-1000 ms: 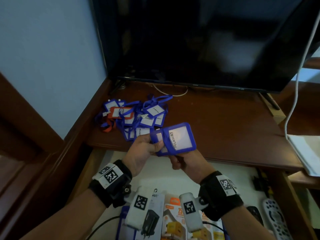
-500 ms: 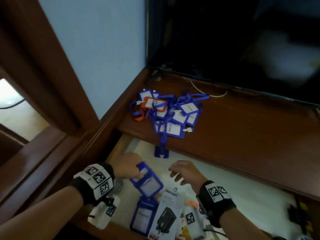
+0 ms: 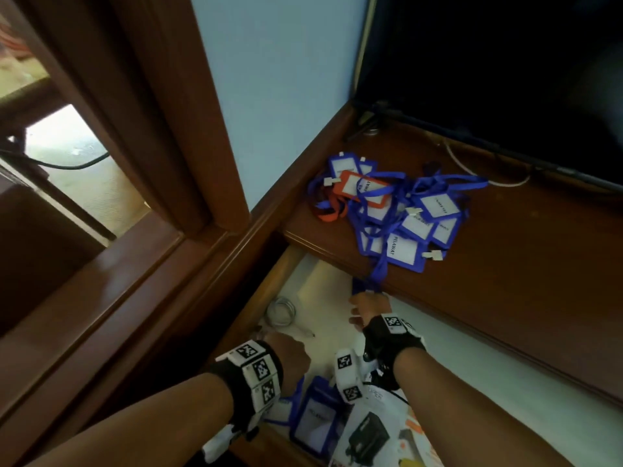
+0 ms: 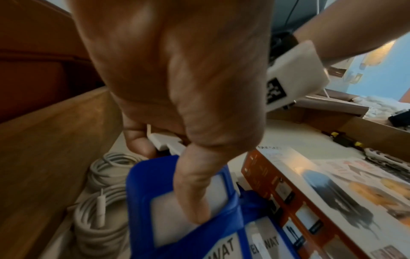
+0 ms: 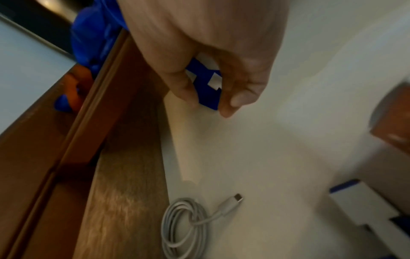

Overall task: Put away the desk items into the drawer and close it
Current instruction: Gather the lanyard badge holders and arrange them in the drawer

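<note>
A pile of blue badge holders point(image 3: 401, 227) with lanyards, one of them orange point(image 3: 362, 188), lies on the brown desk point(image 3: 505, 264). One lanyard end point(image 3: 369, 286) hangs over the desk edge into the open drawer point(image 3: 266, 291). My right hand point(image 3: 367, 306) pinches that blue lanyard end point(image 5: 206, 82) between thumb and fingers point(image 5: 183, 87). My left hand point(image 4: 166, 180) is low in the drawer and grips a blue badge holder point(image 4: 150, 184), thumb on its clear window. Another blue holder point(image 3: 317, 416) lies flat on the drawer bottom.
A coiled white cable point(image 3: 281, 311) lies by the drawer's left wall. Printed charger boxes point(image 3: 367, 429) fill the drawer front on the right. A dark TV screen point(image 3: 505, 79) stands at the back of the desk. Wooden door frame point(image 3: 161, 129) to the left.
Both hands held one badge holder above the desk edge. The left hand has carried it down into the drawer; the right hand let go and reached up to the dangling lanyard end.
</note>
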Motion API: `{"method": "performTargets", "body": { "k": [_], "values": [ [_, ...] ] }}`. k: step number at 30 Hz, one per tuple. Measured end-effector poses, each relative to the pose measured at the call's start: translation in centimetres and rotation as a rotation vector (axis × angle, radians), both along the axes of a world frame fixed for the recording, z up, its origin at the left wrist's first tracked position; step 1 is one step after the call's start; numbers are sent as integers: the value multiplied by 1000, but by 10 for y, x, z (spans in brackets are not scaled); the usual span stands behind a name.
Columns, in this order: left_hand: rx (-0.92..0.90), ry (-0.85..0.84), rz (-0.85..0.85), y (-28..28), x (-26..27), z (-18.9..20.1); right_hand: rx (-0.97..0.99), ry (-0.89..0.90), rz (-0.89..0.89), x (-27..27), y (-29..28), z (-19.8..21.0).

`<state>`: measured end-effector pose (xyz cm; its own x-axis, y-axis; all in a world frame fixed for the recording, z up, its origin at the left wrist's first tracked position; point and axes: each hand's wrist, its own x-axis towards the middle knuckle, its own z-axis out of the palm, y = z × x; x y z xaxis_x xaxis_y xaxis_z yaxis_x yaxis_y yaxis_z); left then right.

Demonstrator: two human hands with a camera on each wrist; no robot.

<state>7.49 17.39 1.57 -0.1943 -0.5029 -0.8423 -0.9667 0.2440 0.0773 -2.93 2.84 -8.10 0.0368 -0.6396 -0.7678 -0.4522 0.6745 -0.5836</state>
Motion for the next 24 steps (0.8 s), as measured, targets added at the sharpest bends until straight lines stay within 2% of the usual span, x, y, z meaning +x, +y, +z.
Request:
{"method": "performTargets", "body": {
  "k": [8,12,18,24],
  "values": [
    [-20,37,-2,-1,2,-27,30,-131,-59,6,5,5],
    [-79,41,-4,2,3,-41,-21,-80,-57,-2,23,5],
    [-136,-24,-19,1,3,-58,-10,-61,109,-17,47,28],
    [-198,-68,-78,-6,-13,-57,-101,-3,263,-35,55,64]
  ]
}}
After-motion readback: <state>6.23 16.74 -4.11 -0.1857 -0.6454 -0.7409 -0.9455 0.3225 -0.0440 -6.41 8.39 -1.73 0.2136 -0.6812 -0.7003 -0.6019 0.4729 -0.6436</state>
